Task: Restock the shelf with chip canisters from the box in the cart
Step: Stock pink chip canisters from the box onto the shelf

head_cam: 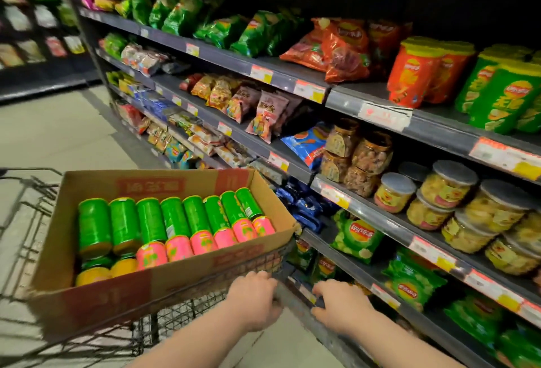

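I'm facing the shelf (409,121), with stocked tubs (415,75) sitting upper right. The cart (35,221) is standing just beside it, carrying the box (164,282). The chip canisters (175,218) are lying inside in a full row (none taken out, I'd judge). My left hand (254,300) is gripping the cart's rear bar. My right hand (342,309) seems to be curling round it too, but it's blurry. All the restocking is still to do.
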